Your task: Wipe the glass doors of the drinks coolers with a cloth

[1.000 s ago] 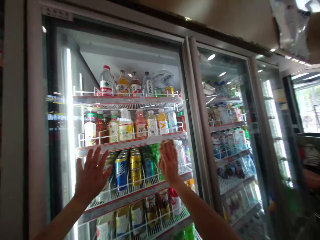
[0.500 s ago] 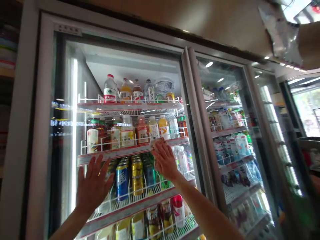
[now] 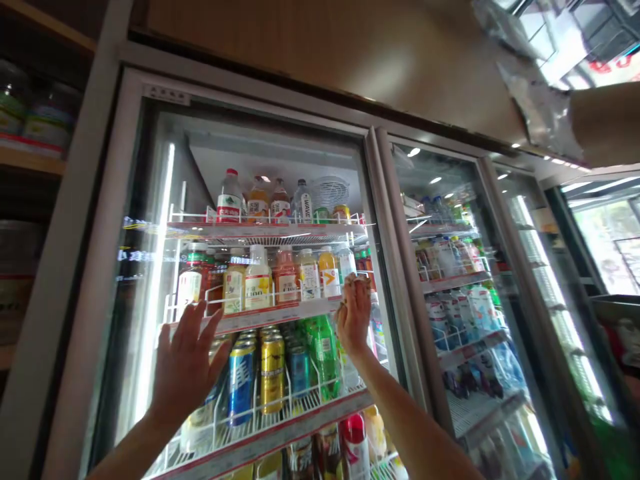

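My right hand (image 3: 354, 319) presses a crumpled cloth (image 3: 358, 283) to the glass door (image 3: 270, 147) of a drinks fridge, near the door's right side. Only the cloth's edges show around the fingers. My left hand (image 3: 184, 363) lies with fingers spread at the lower left of the same door, holding nothing. Behind the glass stand bottled drinks on the two upper shelves, among them an orange juice bottle (image 3: 329, 272) left of the cloth. Lower down are a blue can (image 3: 241, 383), a gold can (image 3: 273, 373) and a green bottle (image 3: 324, 353).
A metal door frame (image 3: 400, 267) divides this door from a second fridge door (image 3: 450, 293) with more drinks behind it. Wooden shelves (image 3: 30, 160) with containers stand at the left. A wooden panel (image 3: 300, 53) runs above, with clear plastic (image 3: 540, 100) hanging at its right.
My right hand has slid the cloth to the right across the glass. My left hand stays spread at the left. The view has tilted slightly upward.
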### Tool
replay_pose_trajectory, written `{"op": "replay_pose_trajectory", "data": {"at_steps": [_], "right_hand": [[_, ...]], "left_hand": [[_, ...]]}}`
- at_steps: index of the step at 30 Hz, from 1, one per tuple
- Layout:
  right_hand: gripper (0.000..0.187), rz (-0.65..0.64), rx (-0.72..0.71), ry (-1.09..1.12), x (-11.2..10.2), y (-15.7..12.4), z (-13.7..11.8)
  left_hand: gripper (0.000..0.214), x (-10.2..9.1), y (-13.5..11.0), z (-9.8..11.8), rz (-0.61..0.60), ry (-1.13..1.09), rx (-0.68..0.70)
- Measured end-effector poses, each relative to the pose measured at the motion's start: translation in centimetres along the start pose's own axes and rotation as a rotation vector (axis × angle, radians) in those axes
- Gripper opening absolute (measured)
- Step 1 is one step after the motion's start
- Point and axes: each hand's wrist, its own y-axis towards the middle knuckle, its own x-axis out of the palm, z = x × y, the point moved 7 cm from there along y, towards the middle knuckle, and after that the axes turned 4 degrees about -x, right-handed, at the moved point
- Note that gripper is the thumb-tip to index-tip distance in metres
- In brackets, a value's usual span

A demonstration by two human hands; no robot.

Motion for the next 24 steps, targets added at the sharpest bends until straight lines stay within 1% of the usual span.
{"op": "replay_pose_trajectory", "data": {"at_steps": [1,3,4,5,6,8,9,10,11,14,15,16,17,19,20,21,22,24], "right_hand": [[0.055,-0.045,-0.072,0.029,0.5,0.1,-1.0],[0.057,-0.177,-0.261,0.108,1.6,0.1,-2.9],[0.057,-0.219,-0.323,0.132,1.9,0.3,-3.2],[0.057,-0.226,-0.332,0.136,2.0,0.6,-2.9],[0.056,-0.193,-0.282,0.118,1.8,1.2,-2.0],[0.056,-0.072,-0.089,0.043,1.1,2.2,0.5],[0.055,-0.024,-0.016,0.012,0.8,2.4,1.3],[0.055,-0.011,0.009,0.002,0.7,2.4,1.5],[0.055,-0.041,-0.023,0.014,0.8,2.2,1.0],[0.051,-0.221,-0.274,0.117,1.7,1.1,-2.0],[0.049,-0.254,-0.312,0.134,1.9,1.0,-2.4],[0.048,-0.25,-0.291,0.127,1.9,1.2,-2.2],[0.047,-0.21,-0.219,0.102,1.9,1.8,-1.4],[0.047,-0.105,-0.021,0.034,1.8,3.0,0.5],[0.049,-0.075,0.039,0.015,1.9,3.5,0.9],[0.05,-0.077,0.046,0.015,2.2,3.8,0.7],[0.051,-0.112,-0.006,0.033,2.6,4.0,0.0],[0.052,-0.257,-0.237,0.099,3.6,3.7,-2.6]], "left_hand": [[0.065,0.1,0.6,-0.1,0.008,0.014,-0.012],[0.065,0.4,1.3,-0.3,0.012,0.032,-0.026],[0.064,0.6,1.5,-0.4,0.008,0.033,-0.029],[0.064,0.6,1.5,-0.4,0.007,0.029,-0.031],[0.063,0.7,1.5,-0.4,0.01,0.024,-0.035],[0.063,0.6,1.4,-0.3,0.01,0.012,-0.032],[0.063,0.6,1.4,-0.2,0.006,0.01,-0.023],[0.063,0.7,1.4,0.0,-0.006,0.01,-0.012],[0.063,0.7,1.4,0.2,-0.015,0.009,-0.001],[0.062,0.7,1.6,0.3,-0.026,-0.015,-0.004],[0.062,0.7,1.7,0.2,-0.022,-0.031,-0.014],[0.063,0.6,1.8,0.0,-0.013,-0.044,-0.022],[0.063,0.6,1.8,-0.2,-0.006,-0.05,-0.028],[0.063,0.7,1.9,-0.7,-0.003,-0.047,-0.038],[0.063,0.8,1.9,-0.9,-0.006,-0.043,-0.038],[0.063,0.9,1.8,-1.1,-0.011,-0.042,-0.042],[0.063,1.0,1.8,-1.2,-0.018,-0.041,-0.049],[0.064,1.2,1.7,-1.3,-0.023,-0.041,-0.051]]}}
